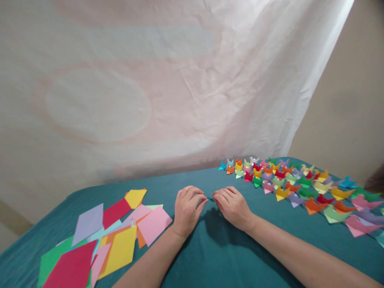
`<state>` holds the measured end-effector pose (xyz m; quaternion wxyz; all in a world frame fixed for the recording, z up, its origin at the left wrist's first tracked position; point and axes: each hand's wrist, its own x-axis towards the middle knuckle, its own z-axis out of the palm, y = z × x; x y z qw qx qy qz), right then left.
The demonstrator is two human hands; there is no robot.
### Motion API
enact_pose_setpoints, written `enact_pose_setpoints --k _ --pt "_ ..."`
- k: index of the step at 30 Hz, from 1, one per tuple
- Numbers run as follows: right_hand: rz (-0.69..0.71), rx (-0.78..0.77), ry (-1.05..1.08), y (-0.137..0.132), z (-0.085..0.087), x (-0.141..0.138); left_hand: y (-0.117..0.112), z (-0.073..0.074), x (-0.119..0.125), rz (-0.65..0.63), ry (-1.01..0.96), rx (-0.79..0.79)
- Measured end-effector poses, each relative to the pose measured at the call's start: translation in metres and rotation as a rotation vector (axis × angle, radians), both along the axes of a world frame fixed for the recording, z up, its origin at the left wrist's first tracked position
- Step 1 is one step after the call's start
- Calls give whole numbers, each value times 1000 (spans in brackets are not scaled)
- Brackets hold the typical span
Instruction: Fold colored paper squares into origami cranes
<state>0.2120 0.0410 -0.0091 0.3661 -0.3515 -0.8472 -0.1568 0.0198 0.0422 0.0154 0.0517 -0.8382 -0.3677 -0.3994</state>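
Observation:
Between my two hands is a small piece of folded blue paper [210, 198], mostly covered by fingers. My left hand [188, 208] pinches its left end with thumb and fingertips. At the other end, my right hand [232, 207] is closed on it in the same kind of pinch. Both hands are just above the green tablecloth [192, 264], and a shadow falls below the right one. How far the paper is folded cannot be made out.
Loose coloured paper sheets lie overlapping on the left, among them a red sheet [72, 266], a yellow sheet [121, 250] and a pink sheet [154, 224]. Rows of small folded paper birds [306, 182] stand on the right. A pale cloth [168, 100] hangs behind the table.

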Motion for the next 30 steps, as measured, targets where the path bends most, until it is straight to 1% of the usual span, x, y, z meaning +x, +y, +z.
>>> enact_pose_setpoints --k 8,18,24,30 --pt "-9 2 -13 2 0 -1 3 -4 0 19 -19 -48" --pt "-22 -12 -53 2 -2 1 8 -8 -4 -27 -64 -132" --pt "-17 4 -31 0 0 0 10 -10 -4 -51 -110 -140" --pt "-10 2 -34 0 -1 1 10 -12 -3 -72 -87 -160"
